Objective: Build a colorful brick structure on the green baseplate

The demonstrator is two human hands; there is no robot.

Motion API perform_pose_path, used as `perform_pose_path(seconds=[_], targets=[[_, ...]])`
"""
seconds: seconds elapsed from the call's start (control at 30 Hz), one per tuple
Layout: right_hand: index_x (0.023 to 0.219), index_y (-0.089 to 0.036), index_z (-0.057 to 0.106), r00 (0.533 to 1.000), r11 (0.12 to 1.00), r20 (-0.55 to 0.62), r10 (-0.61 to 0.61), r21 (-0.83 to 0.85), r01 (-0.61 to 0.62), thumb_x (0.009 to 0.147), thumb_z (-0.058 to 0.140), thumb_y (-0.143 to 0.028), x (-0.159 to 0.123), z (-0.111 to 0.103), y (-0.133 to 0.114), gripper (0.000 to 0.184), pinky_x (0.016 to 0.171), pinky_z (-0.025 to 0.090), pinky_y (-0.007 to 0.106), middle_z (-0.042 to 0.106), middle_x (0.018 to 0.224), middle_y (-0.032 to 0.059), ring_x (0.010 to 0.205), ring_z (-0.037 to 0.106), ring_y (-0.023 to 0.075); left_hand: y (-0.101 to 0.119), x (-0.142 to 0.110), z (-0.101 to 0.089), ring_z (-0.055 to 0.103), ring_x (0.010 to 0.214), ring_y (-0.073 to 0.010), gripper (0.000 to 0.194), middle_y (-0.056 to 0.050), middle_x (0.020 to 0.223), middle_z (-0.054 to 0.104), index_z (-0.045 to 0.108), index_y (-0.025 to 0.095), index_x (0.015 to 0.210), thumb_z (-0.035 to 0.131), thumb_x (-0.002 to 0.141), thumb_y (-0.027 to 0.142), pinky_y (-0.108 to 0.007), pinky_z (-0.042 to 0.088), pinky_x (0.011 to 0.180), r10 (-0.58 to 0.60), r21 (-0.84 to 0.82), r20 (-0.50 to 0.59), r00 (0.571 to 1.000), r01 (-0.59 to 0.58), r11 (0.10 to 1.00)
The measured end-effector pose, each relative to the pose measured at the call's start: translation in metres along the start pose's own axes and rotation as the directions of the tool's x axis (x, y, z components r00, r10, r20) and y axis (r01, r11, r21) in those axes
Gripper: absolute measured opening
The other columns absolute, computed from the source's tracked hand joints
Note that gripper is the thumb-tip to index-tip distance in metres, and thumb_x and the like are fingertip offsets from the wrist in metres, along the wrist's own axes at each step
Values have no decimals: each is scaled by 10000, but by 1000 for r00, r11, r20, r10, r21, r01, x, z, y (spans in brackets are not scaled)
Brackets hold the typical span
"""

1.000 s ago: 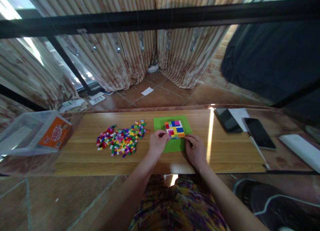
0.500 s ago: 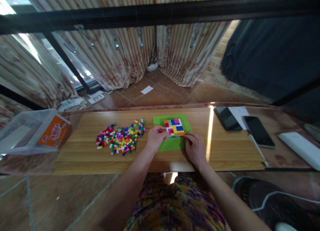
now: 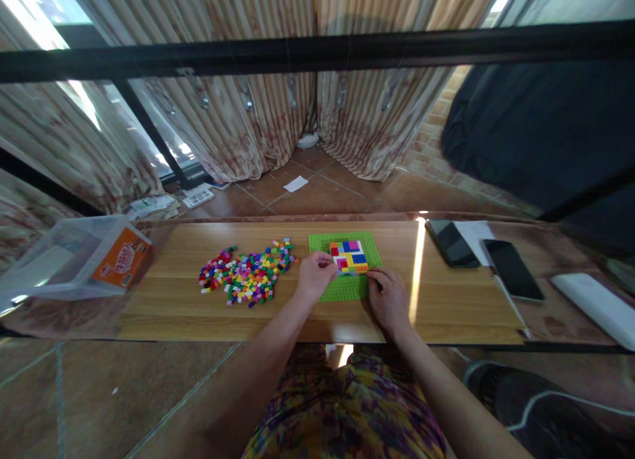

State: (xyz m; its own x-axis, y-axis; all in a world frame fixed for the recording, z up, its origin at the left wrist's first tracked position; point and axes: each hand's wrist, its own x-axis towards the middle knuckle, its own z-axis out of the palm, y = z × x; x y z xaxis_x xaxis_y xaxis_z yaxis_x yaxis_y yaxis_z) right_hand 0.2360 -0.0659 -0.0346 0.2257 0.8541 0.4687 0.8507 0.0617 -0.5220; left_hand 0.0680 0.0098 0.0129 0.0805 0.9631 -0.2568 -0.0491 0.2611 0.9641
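On a green studded baseplate (image 3: 347,289) sits a low square block of colourful toy building bricks (image 3: 348,256), with red, yellow, white, blue, orange and magenta on top. My left hand (image 3: 315,276) is at the block's left side, thumb and fingers pinched together against its front left corner. At the front right corner, my right hand (image 3: 388,296) has curled fingers, with the thumb and index tip touching the block's edge. Any small brick between the fingertips is too small to make out. A loose pile of small mixed bricks (image 3: 251,274) lies left of the baseplate.
The wooden board (image 3: 163,307) carries the bricks. At far left stands a clear plastic tub (image 3: 64,260) with an orange label. Two dark phones (image 3: 452,243) and white paper (image 3: 473,237) lie at right, with a long white object (image 3: 592,303) beyond.
The camera view has tilted slightly, so the scene sits a little lower and further right. Both hands keep their places at the brick block, with only small finger shifts.
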Motion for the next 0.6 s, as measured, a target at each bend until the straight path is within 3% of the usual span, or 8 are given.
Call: perform_pose_path(seconds=[0.17, 0.33, 0.5, 0.6], targets=[[905, -179, 720, 1000, 1000, 2, -12, 1, 12, 870, 477, -205, 0, 1, 2, 246, 868, 470, 403, 683, 1027, 102, 947, 574, 234, 5, -22, -27, 580, 499, -85, 158, 29, 639, 610, 609, 156, 837, 664, 728, 255, -196, 468, 500, 82, -20, -59, 995, -84, 996], [904, -183, 708, 999, 999, -33, -16, 46, 18, 878, 483, -245, -1, 0, 5, 234, 850, 488, 410, 688, 978, 98, 922, 596, 229, 4, -62, -84, 579, 586, -94, 222, 11, 717, 627, 635, 155, 835, 683, 693, 318, -210, 502, 559, 149, 37, -90, 985, -146, 989], [961, -176, 691, 982, 999, -184, -29, 32, 36, 897, 508, -286, -6, -6, 7, 223, 833, 503, 398, 684, 980, 102, 913, 616, 225, -12, -94, -148, 586, 635, -112, 267, -2, 744, 638, 638, 153, 841, 690, 676, 356, -228, 499, 597, 161, 77, -339, 927, -143, 987], [1015, -194, 683, 968, 987, -201, -152, 18, 159, 894, 534, -258, -10, -8, -12, 202, 864, 491, 402, 685, 996, 92, 948, 613, 227, -23, -104, -178, 598, 641, -119, 284, -10, 768, 653, 635, 154, 883, 676, 687, 356, -234, 486, 615, 158, 120, -447, 880, -116, 986]])
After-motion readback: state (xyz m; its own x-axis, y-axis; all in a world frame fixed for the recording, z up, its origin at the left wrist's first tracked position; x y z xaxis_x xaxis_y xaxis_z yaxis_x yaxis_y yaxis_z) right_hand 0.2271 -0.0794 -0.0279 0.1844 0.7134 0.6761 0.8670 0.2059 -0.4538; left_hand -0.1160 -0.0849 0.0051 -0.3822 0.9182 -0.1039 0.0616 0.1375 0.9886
